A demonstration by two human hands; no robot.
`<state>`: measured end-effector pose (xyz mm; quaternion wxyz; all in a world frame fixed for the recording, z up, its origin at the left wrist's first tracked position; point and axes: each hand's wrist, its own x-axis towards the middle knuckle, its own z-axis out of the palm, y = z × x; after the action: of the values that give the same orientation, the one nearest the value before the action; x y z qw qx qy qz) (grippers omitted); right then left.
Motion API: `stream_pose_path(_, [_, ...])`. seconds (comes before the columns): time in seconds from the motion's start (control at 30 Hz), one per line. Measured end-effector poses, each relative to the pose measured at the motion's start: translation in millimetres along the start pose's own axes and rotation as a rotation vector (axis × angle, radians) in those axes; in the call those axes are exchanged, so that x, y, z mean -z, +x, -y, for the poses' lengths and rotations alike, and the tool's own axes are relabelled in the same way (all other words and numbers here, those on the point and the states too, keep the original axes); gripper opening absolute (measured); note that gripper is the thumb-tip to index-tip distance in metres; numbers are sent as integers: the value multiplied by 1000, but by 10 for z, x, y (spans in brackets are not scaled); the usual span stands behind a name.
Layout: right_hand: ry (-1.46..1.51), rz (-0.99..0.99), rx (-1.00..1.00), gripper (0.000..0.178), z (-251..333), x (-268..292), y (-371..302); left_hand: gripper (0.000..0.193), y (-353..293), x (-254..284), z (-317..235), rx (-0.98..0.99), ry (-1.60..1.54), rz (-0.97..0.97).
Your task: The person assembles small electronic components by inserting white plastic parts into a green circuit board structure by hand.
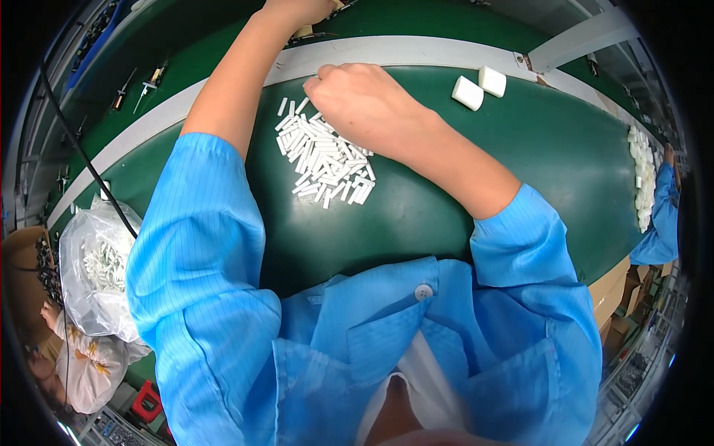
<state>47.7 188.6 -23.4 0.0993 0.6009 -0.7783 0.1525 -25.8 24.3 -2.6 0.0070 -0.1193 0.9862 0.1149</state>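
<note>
hands apart: my right hand (pixel 364 104) curled, fingertips down on heap of small white plastic pieces (pixel 325 160), picking from top edge. left hand (pixel 294 11) stretched far past white strip (pixel 416 52), grip cannot tell. heap mid green surface (pixel 535 141), within reach.

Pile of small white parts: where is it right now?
Head view, centre: the pile of small white parts lies on the green belt, just under the right hand.

Green conveyor belt (pixel 520 149) with grey rail (pixel 416 50), cardboard boxes (pixel 611 293) alongside, under bright light.
</note>
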Motion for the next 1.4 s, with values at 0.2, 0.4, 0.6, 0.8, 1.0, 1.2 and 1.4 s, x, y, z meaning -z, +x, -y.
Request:
stream_pose_path(0.2, [47, 78, -57, 5, -98, -11, -63, 25, -71, -241, 55, -637, -537, -386])
stream_pose_path(0.4, [868, 148, -470, 17, -384, 66, 106, 21, -150, -238, 112, 78, -1941, -109])
stream_pose_path(0.6, [1128, -95, -712, 27, -706, -247, 70, 25, -155, -490, 384, -101, -2295, 30])
stream_pose_path(0.8, [1099, -119, -721, 25, -675, -288, 123, 27, -214, -513, 408, -46, -2332, 30])
stream_pose_path(1.0, [1136, -125, -679, 24, -827, -297, 67, 28, -238, -543, 295, -136, -2280, 116])
stream_pose_path(1.2, [1465, -479, -778, 14, -856, -356, 114, 22, -491, -557, -201, 67, -2088, -111])
stream_pose_path(1.4, [289, -593, -288, 13, -689, -166, 34, 25, -511, -622, -223, 114, -2113, -176])
